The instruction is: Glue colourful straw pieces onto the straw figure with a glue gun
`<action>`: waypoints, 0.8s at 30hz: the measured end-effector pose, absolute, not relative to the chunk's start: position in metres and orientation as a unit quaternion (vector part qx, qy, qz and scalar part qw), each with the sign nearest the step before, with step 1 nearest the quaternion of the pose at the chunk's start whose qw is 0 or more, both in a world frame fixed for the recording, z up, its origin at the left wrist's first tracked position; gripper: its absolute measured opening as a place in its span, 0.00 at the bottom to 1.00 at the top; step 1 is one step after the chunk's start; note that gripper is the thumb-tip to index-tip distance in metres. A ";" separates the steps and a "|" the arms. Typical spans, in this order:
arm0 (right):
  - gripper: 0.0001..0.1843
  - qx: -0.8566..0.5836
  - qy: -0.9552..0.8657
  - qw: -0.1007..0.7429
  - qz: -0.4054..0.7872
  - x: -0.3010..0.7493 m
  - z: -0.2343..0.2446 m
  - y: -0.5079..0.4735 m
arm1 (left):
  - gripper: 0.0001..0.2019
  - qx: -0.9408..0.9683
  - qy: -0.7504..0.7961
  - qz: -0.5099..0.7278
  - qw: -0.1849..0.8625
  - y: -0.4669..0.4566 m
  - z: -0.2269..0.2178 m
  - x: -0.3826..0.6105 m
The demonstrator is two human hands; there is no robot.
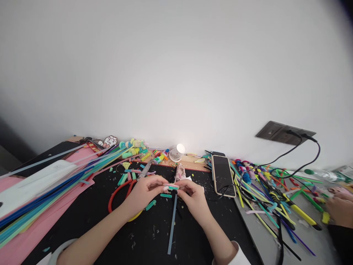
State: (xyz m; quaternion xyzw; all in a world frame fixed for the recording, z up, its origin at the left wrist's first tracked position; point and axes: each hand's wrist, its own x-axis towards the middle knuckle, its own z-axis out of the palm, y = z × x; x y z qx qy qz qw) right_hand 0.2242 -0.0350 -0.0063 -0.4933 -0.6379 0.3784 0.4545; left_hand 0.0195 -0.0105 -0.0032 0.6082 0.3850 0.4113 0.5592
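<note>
My left hand (pixel 145 193) and my right hand (pixel 193 195) meet over the black mat (pixel 154 235), fingers pinched together on a short teal straw piece (pixel 173 187). Both hands are closed on it from either side. A long grey-blue straw (pixel 172 224) lies on the mat just below my hands. Short teal straw pieces (pixel 151 204) lie beside my left hand. Scissors (pixel 145 170) rest a little beyond my left fingers. A red and yellow ring (pixel 117 193) lies under my left wrist.
Long coloured straws (pixel 55 184) fan out over pink paper at left. A phone (pixel 223 175) lies right of my hands, with black cables to a wall socket (pixel 284 132). More straws (pixel 275 195) cover the grey surface at right, where another person's hand (pixel 340 208) rests. A tape roll (pixel 176 152) sits by the wall.
</note>
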 end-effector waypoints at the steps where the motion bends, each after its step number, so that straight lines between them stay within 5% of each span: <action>1: 0.07 -0.492 -0.634 0.456 0.385 0.224 -0.006 -0.035 | 0.06 0.610 0.387 0.411 0.556 -0.010 -0.003 0.019; 24: 0.08 -0.495 -0.618 0.457 0.406 0.225 -0.010 -0.034 | 0.07 0.623 0.377 0.402 0.555 -0.009 -0.008 0.019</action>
